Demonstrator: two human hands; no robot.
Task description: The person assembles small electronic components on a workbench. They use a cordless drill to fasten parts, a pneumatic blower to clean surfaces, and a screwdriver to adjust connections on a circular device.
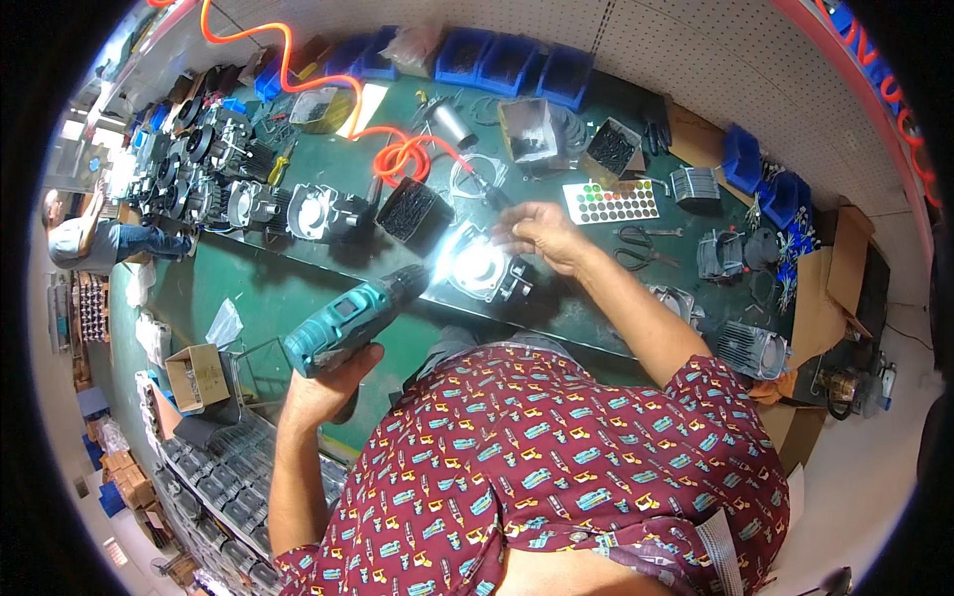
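Drill held over a metal housing on the green table.

A teal cordless drill (348,320) is gripped in the left hand (323,382), fingers clamped round its handle, its lit nose aimed at a round silver motor housing (479,266) lying near the front edge of the table (288,283). The right hand (542,233) is held over the housing's far side, fingertips drawn together as if pinching something too small to be made out. A black box of screws (409,211) is set just behind the housing, with blue bins (507,62) along the back.

green workbench (258,288), white pegboard wall (696,50)
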